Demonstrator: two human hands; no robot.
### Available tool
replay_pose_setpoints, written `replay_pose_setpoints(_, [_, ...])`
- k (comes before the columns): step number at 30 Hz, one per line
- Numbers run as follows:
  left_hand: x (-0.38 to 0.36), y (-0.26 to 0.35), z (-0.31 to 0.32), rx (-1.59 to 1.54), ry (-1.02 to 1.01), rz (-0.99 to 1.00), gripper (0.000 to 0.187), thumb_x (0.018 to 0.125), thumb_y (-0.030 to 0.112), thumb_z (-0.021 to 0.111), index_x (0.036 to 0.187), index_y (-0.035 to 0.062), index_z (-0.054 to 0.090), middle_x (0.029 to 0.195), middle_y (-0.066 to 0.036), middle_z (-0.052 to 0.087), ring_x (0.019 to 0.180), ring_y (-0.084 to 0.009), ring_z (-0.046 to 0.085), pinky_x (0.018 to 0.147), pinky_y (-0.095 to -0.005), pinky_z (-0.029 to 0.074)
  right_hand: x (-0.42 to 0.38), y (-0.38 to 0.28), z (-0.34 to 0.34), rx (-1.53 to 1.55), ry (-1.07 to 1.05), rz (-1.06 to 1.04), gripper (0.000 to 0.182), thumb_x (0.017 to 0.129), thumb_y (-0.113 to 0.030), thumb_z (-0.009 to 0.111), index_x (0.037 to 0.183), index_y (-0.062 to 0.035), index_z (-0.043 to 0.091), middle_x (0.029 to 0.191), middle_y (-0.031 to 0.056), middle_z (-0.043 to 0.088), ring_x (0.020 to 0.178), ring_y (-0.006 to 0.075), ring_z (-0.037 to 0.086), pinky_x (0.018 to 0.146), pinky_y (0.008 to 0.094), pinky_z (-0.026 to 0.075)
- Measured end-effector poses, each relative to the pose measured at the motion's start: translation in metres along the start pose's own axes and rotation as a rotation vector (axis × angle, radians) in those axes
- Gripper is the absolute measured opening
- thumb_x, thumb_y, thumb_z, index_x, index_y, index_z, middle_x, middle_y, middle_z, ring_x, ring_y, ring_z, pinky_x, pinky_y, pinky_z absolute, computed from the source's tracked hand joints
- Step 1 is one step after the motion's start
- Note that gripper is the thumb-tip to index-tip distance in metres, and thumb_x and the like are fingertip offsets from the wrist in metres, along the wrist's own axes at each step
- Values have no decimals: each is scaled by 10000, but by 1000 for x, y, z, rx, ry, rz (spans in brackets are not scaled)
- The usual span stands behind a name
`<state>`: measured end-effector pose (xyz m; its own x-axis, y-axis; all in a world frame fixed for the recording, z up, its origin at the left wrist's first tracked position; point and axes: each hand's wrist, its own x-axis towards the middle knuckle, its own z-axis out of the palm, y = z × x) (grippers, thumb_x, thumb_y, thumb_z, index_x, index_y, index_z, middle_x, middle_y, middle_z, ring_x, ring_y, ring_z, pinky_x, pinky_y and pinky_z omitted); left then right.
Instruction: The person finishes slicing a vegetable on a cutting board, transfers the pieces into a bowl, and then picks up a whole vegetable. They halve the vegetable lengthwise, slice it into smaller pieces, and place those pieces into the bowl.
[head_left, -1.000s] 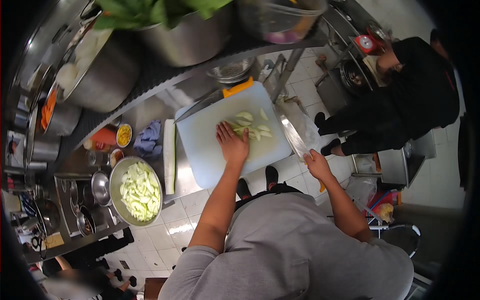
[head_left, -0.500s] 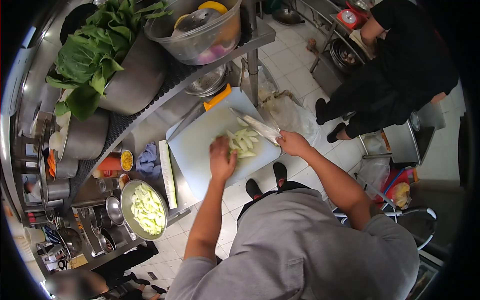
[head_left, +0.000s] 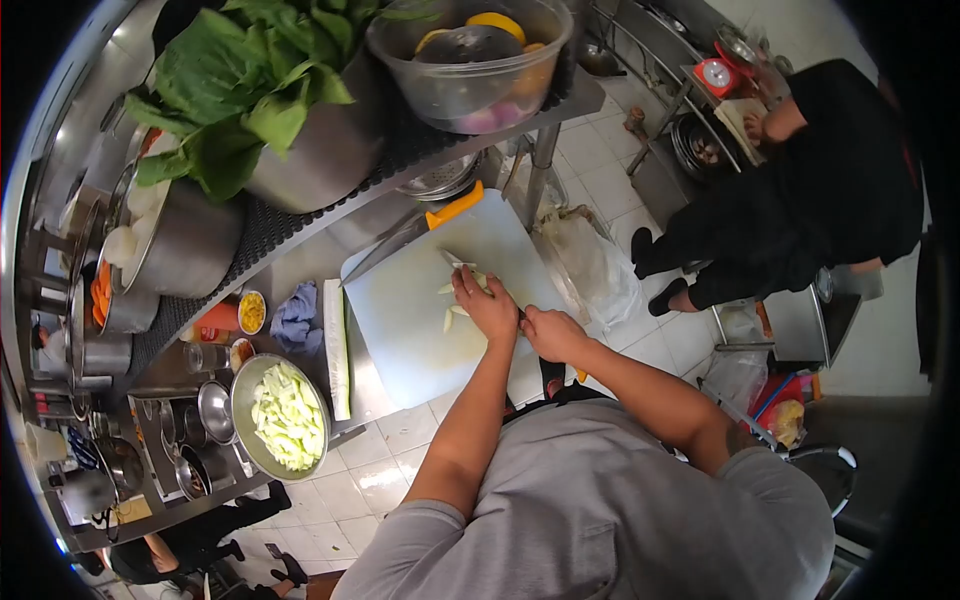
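Note:
My right hand (head_left: 553,333) is closed round a knife's handle. The knife's blade (head_left: 449,257) is mostly hidden beneath my left hand (head_left: 487,308), and only its tip end shows. My left hand cups pale green cut vegetable pieces (head_left: 480,278) against the blade, fingers bent over them. Both hands are over a white cutting board (head_left: 400,330), where a few loose vegetable pieces (head_left: 449,318) lie. A long white vegetable length with green edges (head_left: 337,350) rests left of the board. Further left, a metal bowl (head_left: 240,410) holds many pale green pieces (head_left: 287,415).
A second blade (head_left: 385,246) lies at the board's far left edge beside an orange handle (head_left: 455,209). Above hangs a shelf with leafy greens (head_left: 215,100) and a clear plastic tub (head_left: 470,90). A blue cloth (head_left: 297,318) sits near the bowl. A co-worker in black (head_left: 830,170) stands at right.
My right hand has brought the knife left and nearer my body, under my left hand. My left hand has moved right onto the cut pieces and gathered most of them.

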<state>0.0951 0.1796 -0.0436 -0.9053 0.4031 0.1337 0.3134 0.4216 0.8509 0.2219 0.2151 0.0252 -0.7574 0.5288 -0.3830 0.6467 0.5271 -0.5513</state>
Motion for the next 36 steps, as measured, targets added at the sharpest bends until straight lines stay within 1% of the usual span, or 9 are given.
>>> replay_pose_setpoints(8, [25, 11, -61, -388, 261, -36, 484, 911, 76, 569, 1357, -88, 479, 1443, -276, 458, 1342, -424, 434, 1143, -440, 312, -7, -75, -18, -113, 36, -143, 237, 1002, -235, 466, 964, -8, 521, 790, 243, 672, 758, 461, 656, 714, 561, 507])
replay_pose_setpoints(15, [74, -7, -247, -307, 655, 44, 511, 923, 39, 565, 1410, -68, 452, 1458, -225, 475, 1366, -334, 431, 1158, -399, 287, 10, -228, 15, -185, 4, -581, 147, 922, -134, 481, 966, -1, 527, 769, 239, 682, 735, 415, 691, 641, 524, 538])
replay_pose_setpoints(21, [85, -95, -380, -185, 883, 0, 471, 935, 93, 555, 1365, -91, 501, 1453, -238, 480, 1345, -351, 457, 1145, -393, 316, 34, -338, 75, -268, -91, -797, 213, 918, -120, 462, 999, -8, 624, 843, 212, 712, 783, 372, 716, 666, 486, 564])
replay_pose_setpoints(23, [77, -139, -409, 318, 668, -213, 427, 913, 97, 567, 1288, -106, 561, 1428, -264, 489, 1310, -402, 481, 1116, -425, 362, 44, -347, 82, -286, -94, -795, 246, 916, -120, 466, 1011, -18, 668, 883, 189, 726, 830, 355, 722, 709, 474, 572])
replay_pose_setpoints(25, [66, -146, -426, 413, 637, -247, 391, 897, 100, 573, 1233, -98, 600, 1394, -277, 506, 1274, -433, 499, 1085, -459, 393, 50, -346, 80, -316, -146, -785, 219, 904, -119, 462, 1012, -1, 612, 877, 225, 711, 846, 393, 709, 728, 502, 557])
replay_pose_setpoints(29, [56, -141, -435, 439, 552, -104, 453, 869, 24, 553, 1317, -40, 559, 1423, -266, 482, 1305, -428, 471, 1102, -466, 375, 58, -346, 84, -270, -210, -744, 232, 934, -186, 501, 1028, -11, 622, 920, 227, 708, 879, 400, 695, 791, 517, 537])
replay_pose_setpoints(31, [57, -118, -434, 580, 409, 255, 581, 830, -36, 529, 1408, -34, 464, 1485, -271, 414, 1367, -425, 406, 1134, -483, 331, 54, -353, 80, -247, -224, -725, 253, 947, -227, 524, 1027, -15, 634, 927, 219, 708, 903, 406, 685, 830, 517, 524])
replay_pose_setpoints(33, [61, -121, -440, 663, 295, 255, 656, 818, -34, 506, 1463, -30, 390, 1536, -250, 358, 1418, -385, 355, 1163, -488, 292, 49, -358, 73, -233, -282, -700, 258, 955, -232, 522, 1018, -14, 645, 935, 213, 708, 927, 404, 678, 855, 510, 518])
replay_pose_setpoints(36, [61, -137, -451, 824, 73, 121, 629, 842, 14, 486, 1463, -25, 396, 1504, -202, 433, 1384, -335, 422, 1164, -495, 296, 50, -360, 71, -247, -276, -698, 260, 878, -161, 550, 1048, -25, 693, 1002, 205, 719, 963, 369, 695, 840, 472, 547])
